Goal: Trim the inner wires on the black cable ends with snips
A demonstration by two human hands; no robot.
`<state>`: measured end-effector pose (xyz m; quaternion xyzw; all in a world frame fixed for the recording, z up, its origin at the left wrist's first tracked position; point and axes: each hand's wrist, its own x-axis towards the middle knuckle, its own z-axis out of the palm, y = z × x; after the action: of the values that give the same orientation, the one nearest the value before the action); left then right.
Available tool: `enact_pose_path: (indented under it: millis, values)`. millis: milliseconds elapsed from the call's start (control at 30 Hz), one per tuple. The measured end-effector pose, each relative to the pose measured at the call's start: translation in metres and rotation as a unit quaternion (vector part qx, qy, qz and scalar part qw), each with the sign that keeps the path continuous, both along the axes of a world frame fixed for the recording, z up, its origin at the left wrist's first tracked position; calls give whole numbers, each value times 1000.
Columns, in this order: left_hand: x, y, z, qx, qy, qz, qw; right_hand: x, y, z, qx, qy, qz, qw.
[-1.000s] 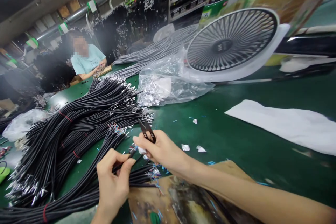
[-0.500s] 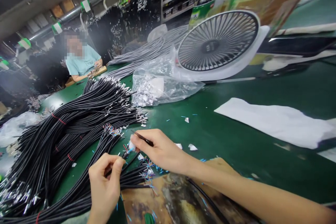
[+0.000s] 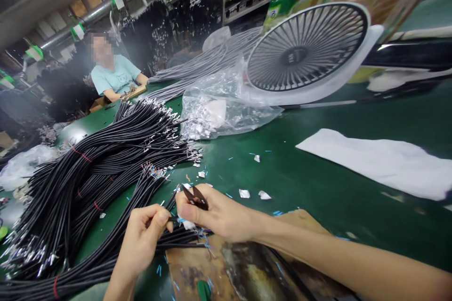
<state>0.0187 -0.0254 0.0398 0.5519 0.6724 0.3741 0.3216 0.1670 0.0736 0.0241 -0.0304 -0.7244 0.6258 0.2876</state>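
My left hand point(image 3: 143, 240) pinches the end of a thin black cable point(image 3: 173, 219) between thumb and fingers. My right hand point(image 3: 215, 211) grips small dark snips point(image 3: 194, 196), blades pointing up-left, and its fingertips meet the cable's tip beside a scrap of white foil point(image 3: 187, 224). Both hands hover over a row of black cables with coloured wire ends point(image 3: 197, 237) lying on a worn brown board point(image 3: 233, 268). A large heap of bundled black cables point(image 3: 95, 174) fills the green table point(image 3: 318, 178) to the left.
A clear plastic bag of small metal parts point(image 3: 219, 113) and a white fan point(image 3: 310, 51) lie behind. White cloth point(image 3: 381, 162) lies at right. Foil scraps point(image 3: 252, 194) and wire bits dot the table. A seated person in a light blue shirt point(image 3: 113, 77) works far left.
My hands have drawn closer together. The snips, held flat half a second ago, now stand with blades up again. The camera view shifted slightly.
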Motion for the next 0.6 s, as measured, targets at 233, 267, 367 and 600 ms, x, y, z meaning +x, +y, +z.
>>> enact_pose_path:
  millis: [233, 267, 367, 600]
  values:
    - [6, 1, -1, 21, -16, 22, 999, -1, 1, -2, -17, -2, -30, 999]
    - [6, 1, 0, 26, -15, 25, 999, -1, 1, -3, -16, -7, -34, 999]
    - [7, 1, 1, 36, -5, 32, 999, -2, 2, -4, -6, -25, -54, 998]
    - [13, 2, -4, 59, 37, 64, 995, 0, 3, -9, 266, -39, -209, 940]
